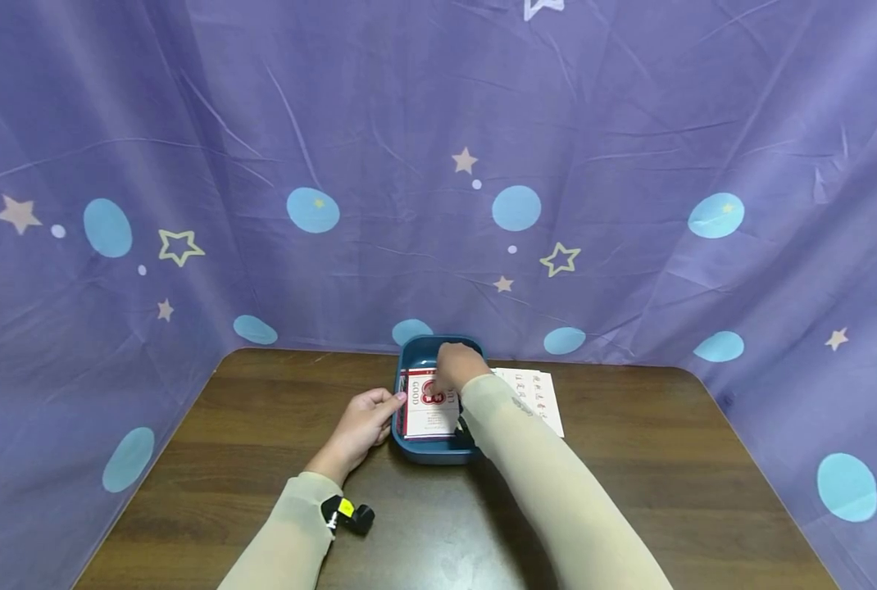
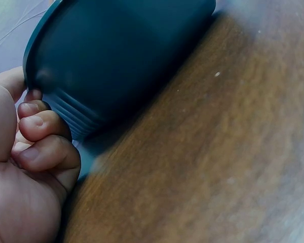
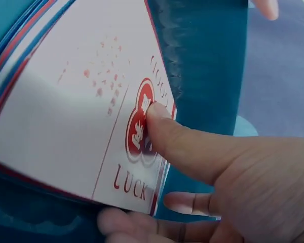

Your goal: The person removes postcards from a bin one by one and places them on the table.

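A dark teal plastic bin (image 1: 438,457) stands near the far side of the table. My left hand (image 1: 365,424) grips its left rim, thumb over the edge and the other fingers curled against the ribbed outer wall (image 2: 73,111). Inside lies a stack of white booklets with red and blue edges; the top booklet (image 3: 66,126) reads "GOOD LUCK" around a red emblem. My right hand (image 1: 459,366) reaches into the bin and holds this booklet by its edge. In the right wrist view the thumb (image 3: 185,147) presses on the emblem, with fingers around the edge.
White sheets (image 1: 542,397) with handwritten-style characters lie just right of the bin, partly hidden by the right forearm. The brown wooden table (image 1: 261,434) ends at a purple curtain (image 1: 409,270) printed with stars and blue ovals. A small black camera (image 1: 350,512) sits on the left wrist.
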The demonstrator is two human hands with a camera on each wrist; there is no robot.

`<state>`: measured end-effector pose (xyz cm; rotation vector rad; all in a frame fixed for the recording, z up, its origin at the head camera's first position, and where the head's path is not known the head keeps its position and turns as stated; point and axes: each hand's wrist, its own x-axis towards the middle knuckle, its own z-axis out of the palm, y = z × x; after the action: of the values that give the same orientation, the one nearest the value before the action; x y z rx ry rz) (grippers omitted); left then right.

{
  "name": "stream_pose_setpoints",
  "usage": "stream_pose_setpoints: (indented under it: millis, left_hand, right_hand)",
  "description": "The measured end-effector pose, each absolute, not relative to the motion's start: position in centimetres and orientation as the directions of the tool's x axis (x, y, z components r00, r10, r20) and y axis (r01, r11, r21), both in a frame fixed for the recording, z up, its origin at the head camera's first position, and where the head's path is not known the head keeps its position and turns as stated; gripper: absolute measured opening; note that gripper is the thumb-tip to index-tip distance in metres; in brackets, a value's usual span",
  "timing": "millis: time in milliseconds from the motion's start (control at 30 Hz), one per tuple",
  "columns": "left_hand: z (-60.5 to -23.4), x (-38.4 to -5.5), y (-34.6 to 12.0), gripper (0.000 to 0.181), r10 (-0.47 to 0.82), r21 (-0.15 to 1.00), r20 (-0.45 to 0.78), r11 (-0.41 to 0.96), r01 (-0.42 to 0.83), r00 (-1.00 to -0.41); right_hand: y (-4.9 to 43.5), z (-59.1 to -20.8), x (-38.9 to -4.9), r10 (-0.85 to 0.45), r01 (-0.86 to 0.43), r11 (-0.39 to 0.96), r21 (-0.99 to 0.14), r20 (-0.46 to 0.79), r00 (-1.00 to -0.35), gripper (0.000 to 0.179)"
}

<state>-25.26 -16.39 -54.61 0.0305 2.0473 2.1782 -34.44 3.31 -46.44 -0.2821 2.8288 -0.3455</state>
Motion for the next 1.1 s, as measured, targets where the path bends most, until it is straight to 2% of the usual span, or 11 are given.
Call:
stream_pose_setpoints:
  millis: [200,467,567,700,833,933,1100]
  left_hand:
    - [-54.6,-25.2,-16.2,0.039,0.122,0.993,-0.098,-0.055,-0.106,-0.988]
    - [-54.4,-25.2,-16.2,0.039,0.112,0.994,-0.102,-0.038,-0.107,-0.988]
    - [-54.3,-25.1,-16.3,0.039,0.109,0.993,-0.108,-0.034,-0.112,-0.988]
    - [-54.4,-25.0,-16.3,0.039,0.111,0.992,-0.114,-0.039,-0.119,-0.987]
    - [-54.4,-25.0,-16.3,0.039,0.113,0.993,-0.111,-0.038,-0.116,-0.987]
    - [-54.6,-25.2,-16.3,0.039,0.117,0.992,-0.11,-0.041,-0.116,-0.987]
    - [-54.5,-25.2,-16.5,0.039,0.115,0.993,-0.108,-0.042,-0.113,-0.987]
  right_hand:
    - [4.3,-45.3,-33.6,-0.225,-0.166,0.932,-0.323,-0.155,-0.962,0.06]
    - [6.3,-43.9,-33.4,-0.176,-0.061,0.827,-0.559,-0.155,-0.972,0.064]
    - [6.7,-43.9,-33.4,-0.17,-0.05,0.818,-0.572,-0.157,-0.973,0.064]
    - [7.1,-43.9,-33.2,-0.173,-0.062,0.823,-0.565,-0.144,-0.974,0.054]
    - [7.9,-43.6,-33.2,-0.165,-0.056,0.795,-0.604,-0.126,-0.978,0.065]
    - [9.0,-43.2,-33.2,-0.156,-0.041,0.732,-0.681,-0.108,-0.982,0.076]
    - [11.5,-43.2,-33.2,-0.189,-0.063,0.594,-0.802,-0.064,-0.98,0.058]
